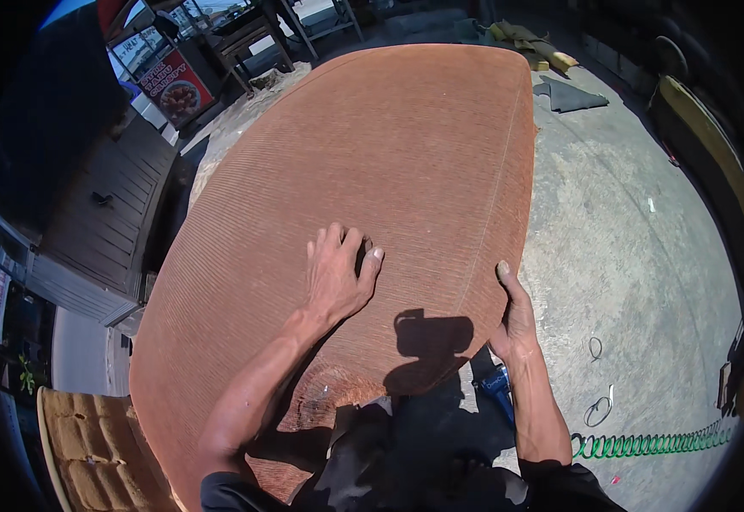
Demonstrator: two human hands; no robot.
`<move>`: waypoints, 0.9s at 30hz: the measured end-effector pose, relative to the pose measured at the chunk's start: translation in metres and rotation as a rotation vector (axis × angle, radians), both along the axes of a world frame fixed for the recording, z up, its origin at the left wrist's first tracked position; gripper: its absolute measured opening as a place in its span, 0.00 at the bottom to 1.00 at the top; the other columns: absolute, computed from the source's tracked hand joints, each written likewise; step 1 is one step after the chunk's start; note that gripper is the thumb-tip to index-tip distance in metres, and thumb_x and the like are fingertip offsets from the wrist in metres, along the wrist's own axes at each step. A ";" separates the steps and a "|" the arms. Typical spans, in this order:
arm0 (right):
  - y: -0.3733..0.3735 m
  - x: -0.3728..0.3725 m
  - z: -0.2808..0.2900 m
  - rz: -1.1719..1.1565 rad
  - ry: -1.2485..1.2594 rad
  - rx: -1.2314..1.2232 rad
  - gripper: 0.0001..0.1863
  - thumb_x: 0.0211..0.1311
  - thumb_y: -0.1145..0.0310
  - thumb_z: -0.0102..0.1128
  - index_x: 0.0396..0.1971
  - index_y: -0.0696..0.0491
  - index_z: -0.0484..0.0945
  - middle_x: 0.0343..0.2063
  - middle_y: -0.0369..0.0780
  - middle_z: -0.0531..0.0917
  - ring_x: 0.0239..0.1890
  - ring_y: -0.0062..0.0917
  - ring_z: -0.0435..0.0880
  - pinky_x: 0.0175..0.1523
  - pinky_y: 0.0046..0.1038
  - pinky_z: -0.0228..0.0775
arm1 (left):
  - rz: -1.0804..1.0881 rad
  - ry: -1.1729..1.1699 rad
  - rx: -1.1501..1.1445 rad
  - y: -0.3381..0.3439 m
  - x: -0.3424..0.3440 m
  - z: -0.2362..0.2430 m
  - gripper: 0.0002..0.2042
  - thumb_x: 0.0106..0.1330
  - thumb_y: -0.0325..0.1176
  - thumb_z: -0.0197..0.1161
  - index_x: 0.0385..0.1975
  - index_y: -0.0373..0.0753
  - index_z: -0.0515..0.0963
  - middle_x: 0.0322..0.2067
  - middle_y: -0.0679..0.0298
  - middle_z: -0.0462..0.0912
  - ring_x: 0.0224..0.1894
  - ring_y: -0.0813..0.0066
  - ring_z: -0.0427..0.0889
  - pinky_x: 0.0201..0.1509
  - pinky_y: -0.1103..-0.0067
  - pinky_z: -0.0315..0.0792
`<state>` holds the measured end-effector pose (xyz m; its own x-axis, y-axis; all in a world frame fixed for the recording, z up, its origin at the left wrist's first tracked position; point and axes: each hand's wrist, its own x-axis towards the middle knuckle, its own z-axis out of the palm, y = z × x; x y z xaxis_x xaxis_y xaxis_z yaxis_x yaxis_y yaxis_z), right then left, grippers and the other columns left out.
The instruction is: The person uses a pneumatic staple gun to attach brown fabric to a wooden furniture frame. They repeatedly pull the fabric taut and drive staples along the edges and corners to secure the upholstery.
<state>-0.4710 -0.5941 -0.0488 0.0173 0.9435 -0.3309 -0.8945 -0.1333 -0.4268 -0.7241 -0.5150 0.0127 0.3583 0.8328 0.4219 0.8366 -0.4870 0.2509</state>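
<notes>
A large upholstered piece [363, 162], wrapped in orange-brown ribbed fabric, spreads before me and fills the middle of the view. On its upper face rests my left hand [340, 271], palm down, fingers apart and slightly bent, holding nothing. My right hand [515, 320] grips the right edge, its thumb up against the side; the other fingers are hidden behind the edge. A seam runs along that side. Close to me, the fabric [325, 394] bunches in folds at the near end. Beside my right forearm is a blue hand tool [497, 386], partly hidden.
A green coiled hose [653, 444] crosses the concrete floor [611, 256] on the right. Grey cloth scrap [572, 96] lies at the far right. A brown padded piece [99, 452] stands at lower left, below a wooden cabinet [107, 205]. Against the right wall leans a yellowish curved panel [705, 128].
</notes>
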 end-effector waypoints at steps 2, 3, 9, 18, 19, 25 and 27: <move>0.012 0.003 -0.003 0.082 0.070 0.061 0.36 0.65 0.59 0.67 0.67 0.59 0.64 0.60 0.48 0.76 0.63 0.39 0.75 0.68 0.42 0.69 | -0.062 -0.022 -0.031 0.028 -0.007 0.000 0.10 0.67 0.36 0.64 0.36 0.35 0.77 0.37 0.52 0.73 0.42 0.53 0.72 0.49 0.62 0.65; 0.012 0.007 -0.003 0.106 0.032 0.048 0.35 0.66 0.59 0.67 0.67 0.59 0.64 0.60 0.48 0.76 0.63 0.39 0.74 0.68 0.42 0.67 | -0.092 -0.023 -0.042 0.040 -0.008 -0.002 0.10 0.67 0.37 0.63 0.37 0.35 0.77 0.37 0.52 0.73 0.43 0.53 0.72 0.49 0.62 0.64; 0.003 0.003 0.049 0.235 -0.319 -0.029 0.33 0.65 0.62 0.67 0.64 0.60 0.67 0.58 0.46 0.78 0.61 0.34 0.77 0.69 0.41 0.67 | -0.005 -0.058 0.046 0.132 -0.032 -0.003 0.12 0.68 0.39 0.63 0.37 0.35 0.76 0.37 0.52 0.73 0.43 0.53 0.72 0.50 0.61 0.65; 0.020 -0.010 0.059 0.117 -0.269 -0.281 0.34 0.60 0.62 0.72 0.63 0.59 0.69 0.54 0.46 0.80 0.58 0.35 0.79 0.66 0.43 0.70 | 0.025 -0.012 0.017 0.344 -0.072 0.003 0.19 0.70 0.46 0.58 0.45 0.33 0.79 0.44 0.44 0.79 0.51 0.46 0.77 0.56 0.56 0.69; 0.022 -0.013 0.055 0.083 -0.296 -0.261 0.34 0.60 0.62 0.71 0.63 0.59 0.69 0.55 0.46 0.80 0.58 0.36 0.79 0.66 0.43 0.70 | 0.107 -0.017 0.007 0.393 -0.101 0.011 0.21 0.71 0.47 0.57 0.47 0.33 0.79 0.46 0.43 0.80 0.52 0.44 0.77 0.58 0.55 0.69; 0.009 -0.022 0.061 -0.055 -0.294 -0.222 0.37 0.60 0.61 0.69 0.66 0.60 0.67 0.59 0.48 0.78 0.62 0.40 0.77 0.68 0.45 0.68 | 0.597 0.010 -0.224 0.533 -0.209 0.010 0.34 0.73 0.61 0.43 0.64 0.37 0.72 0.63 0.40 0.73 0.67 0.41 0.71 0.71 0.56 0.63; 0.013 -0.029 0.067 -0.088 -0.279 -0.272 0.35 0.60 0.63 0.69 0.65 0.60 0.68 0.57 0.47 0.80 0.59 0.38 0.80 0.66 0.44 0.71 | 0.521 0.038 -0.243 0.562 -0.240 -0.012 0.37 0.74 0.62 0.37 0.69 0.38 0.67 0.66 0.40 0.70 0.69 0.41 0.67 0.73 0.57 0.59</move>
